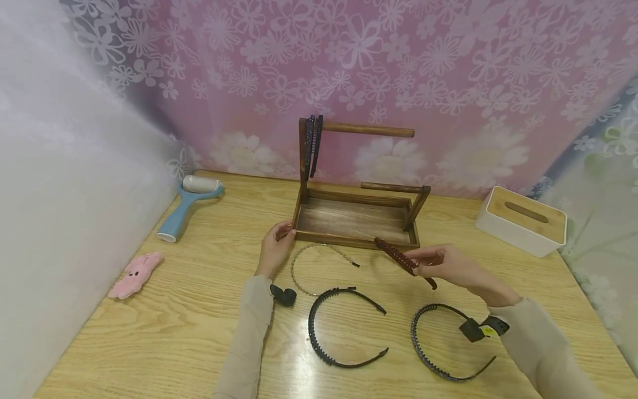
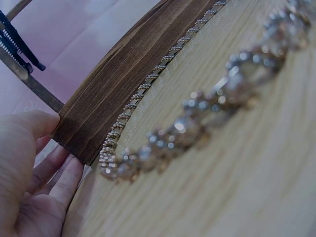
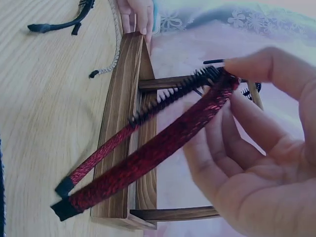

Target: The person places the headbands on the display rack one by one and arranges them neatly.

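Observation:
My right hand (image 1: 443, 265) pinches a dark red headband (image 3: 153, 150) between thumb and fingers. Black comb teeth line its inner side, and it is raised in front of the wooden rack (image 1: 334, 239). At the tray's front left corner, my left hand (image 1: 276, 244) grips the wood, thumb on one face and fingers round the other. Dark headbands (image 1: 313, 145) hang at the left end of the rack's upper bar. Just below the left hand's corner lies a beaded headband (image 2: 182, 128). A black headband (image 1: 319, 332) and a dark grey one (image 1: 421, 349) lie nearer on the table.
A blue-handled lint roller (image 1: 186, 205) and a pink plush toy (image 1: 135, 275) lie on the left of the wooden table (image 1: 199, 332). To the right stands a white tissue box (image 1: 523, 221) with a wooden lid. Flowered fabric (image 1: 349, 66) hangs behind the rack.

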The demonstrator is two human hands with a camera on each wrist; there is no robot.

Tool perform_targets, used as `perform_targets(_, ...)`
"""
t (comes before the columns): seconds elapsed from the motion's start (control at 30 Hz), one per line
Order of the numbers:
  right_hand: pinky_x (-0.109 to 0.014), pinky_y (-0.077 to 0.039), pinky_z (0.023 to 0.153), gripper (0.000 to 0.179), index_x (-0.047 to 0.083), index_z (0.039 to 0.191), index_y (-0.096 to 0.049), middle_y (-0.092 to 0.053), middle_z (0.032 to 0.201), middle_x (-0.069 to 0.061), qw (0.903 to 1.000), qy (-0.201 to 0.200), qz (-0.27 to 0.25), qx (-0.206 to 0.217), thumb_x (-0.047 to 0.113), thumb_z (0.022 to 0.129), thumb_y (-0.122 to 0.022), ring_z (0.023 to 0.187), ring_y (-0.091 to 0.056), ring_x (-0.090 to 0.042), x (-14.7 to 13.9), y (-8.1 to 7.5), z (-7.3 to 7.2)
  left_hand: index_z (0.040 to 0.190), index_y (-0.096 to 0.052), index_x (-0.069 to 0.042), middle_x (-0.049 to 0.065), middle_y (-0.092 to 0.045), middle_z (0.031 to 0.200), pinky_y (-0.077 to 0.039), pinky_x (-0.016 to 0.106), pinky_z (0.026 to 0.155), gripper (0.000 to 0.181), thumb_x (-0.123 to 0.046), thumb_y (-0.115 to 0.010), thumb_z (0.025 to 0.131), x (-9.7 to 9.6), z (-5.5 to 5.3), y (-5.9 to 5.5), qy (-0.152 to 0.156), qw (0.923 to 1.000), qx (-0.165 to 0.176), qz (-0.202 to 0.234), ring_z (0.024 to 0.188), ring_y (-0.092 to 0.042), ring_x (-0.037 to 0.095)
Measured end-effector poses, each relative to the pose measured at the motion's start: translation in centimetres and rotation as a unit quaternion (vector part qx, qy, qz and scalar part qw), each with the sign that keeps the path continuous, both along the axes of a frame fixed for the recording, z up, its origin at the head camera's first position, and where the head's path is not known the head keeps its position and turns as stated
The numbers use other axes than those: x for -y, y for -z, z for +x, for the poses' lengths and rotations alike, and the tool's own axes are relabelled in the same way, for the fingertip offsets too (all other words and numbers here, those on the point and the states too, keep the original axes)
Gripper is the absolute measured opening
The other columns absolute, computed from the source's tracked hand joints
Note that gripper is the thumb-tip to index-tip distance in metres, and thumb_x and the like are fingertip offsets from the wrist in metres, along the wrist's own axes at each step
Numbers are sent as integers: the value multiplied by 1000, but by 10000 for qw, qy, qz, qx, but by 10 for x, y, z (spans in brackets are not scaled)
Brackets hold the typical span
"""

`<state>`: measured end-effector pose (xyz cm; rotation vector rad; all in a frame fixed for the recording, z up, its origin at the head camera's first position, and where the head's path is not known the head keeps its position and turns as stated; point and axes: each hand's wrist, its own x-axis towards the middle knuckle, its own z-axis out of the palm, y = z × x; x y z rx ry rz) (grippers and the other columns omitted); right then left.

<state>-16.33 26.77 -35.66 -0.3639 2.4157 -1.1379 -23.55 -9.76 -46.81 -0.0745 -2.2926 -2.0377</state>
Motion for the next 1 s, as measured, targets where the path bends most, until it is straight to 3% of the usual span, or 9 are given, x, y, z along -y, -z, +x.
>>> perform_targets(0.1, -52, -50, 96, 51, -2, 140, -49, -58, 132, -25, 9997, 171, -187, -49, 21, 97, -61, 114, -62, -27, -1, -1, 1, 131, -54, 7, 28, -57, 127, -46, 46, 107, 37, -8, -58, 98, 0, 0, -1, -24, 10000, -20, -17, 120, -55, 39)
perform_targets(0.17, -57, -46, 101, 53, 0, 142, -47, -53, 139, -25, 9992, 331, -233, -54, 24, 98, -60, 117, -61, -26, -1, -1, 1, 131, -54, 7, 28, -57, 127, -46, 46, 108, 37, -7, -58, 98, 0, 0, -1, -11, 10000, -8, -10, 120, -55, 40)
perform_targets(0.3, -61, -42, 104, 53, 0, 144, -45, -52, 140, -26, 9971, 640, -392, -142, 25, 99, -58, 106, -64, -3, 0, -1, 1, 132, -53, 8, 30, -56, 127, -45, 47, 108, 37, -7, -58, 98, 1, -1, 1, 37, 10000, 0, -32, 120, -55, 40)
perform_targets(0.47, -60, -40, 106, 55, 3, 147, -42, -51, 142, -24, 9935, 908, -610, -307, 29, 99, -57, 100, -57, 14, -1, -5, -1, 133, -53, 6, 29, -55, 128, -44, 48, 109, 38, -10, -58, 98, 1, -12, 21, -20, 10000, -22, 19, 121, -54, 40)
perform_targets(0.57, -51, -46, 104, 56, 8, 148, -41, -54, 140, -12, 9918, 1041, -636, -383, 33, 99, -57, 103, -55, 13, -2, -9, -1, 133, -55, 2, 26, -56, 129, -44, 47, 109, 38, -13, -59, 98, 1, -18, 31, -85, 9999, -11, 80, 121, -55, 38)
perform_targets(0.77, -16, -51, 89, 53, 12, 147, -44, -57, 116, 22, 9878, 1199, -839, -540, 33, 100, -56, 103, -57, 9, -5, -17, -2, 130, -58, -1, 22, -59, 126, -47, 43, 107, 36, -14, -61, 97, 0, -20, 33, -185, 9998, -48, 1, 119, -57, 34)
perform_targets(1.0, -10, -52, 82, 40, 20, 139, -51, -61, 112, 25, 9734, 1478, -1593, -733, 25, 100, -56, 98, -62, 5, -12, -30, -9, 129, -58, -1, 22, -59, 124, -48, 43, 106, 34, -12, -60, 97, 0, -19, 33, -211, 9998, -55, -23, 118, -57, 34)
